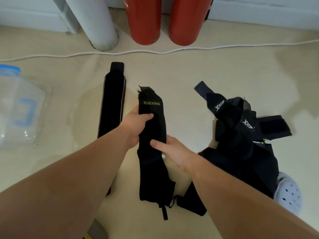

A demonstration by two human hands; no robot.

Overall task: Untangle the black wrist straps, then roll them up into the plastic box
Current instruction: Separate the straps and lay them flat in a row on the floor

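Both hands are on the XUEYING strap (152, 128), which runs lengthwise away from the person, its frayed tip pointing toward the far wall and its loop end trailing back near the body. The left hand (136, 125) has its fingers (148, 116) clenched round the strap just below the yellow lettering; the right hand (172, 150) pinches the strap's edge lower down. Left of it a straightened strap (113, 100) lies flat on the floor (189, 69), parallel, same heading. Off to the right sits the tangled pile (241, 135), ends splayed every way. The plastic box (19, 107) waits at far left. Beige floor, white cable (155, 52) across it, two red cylinders (164, 21) and a white pipe (96, 23) by the wall.
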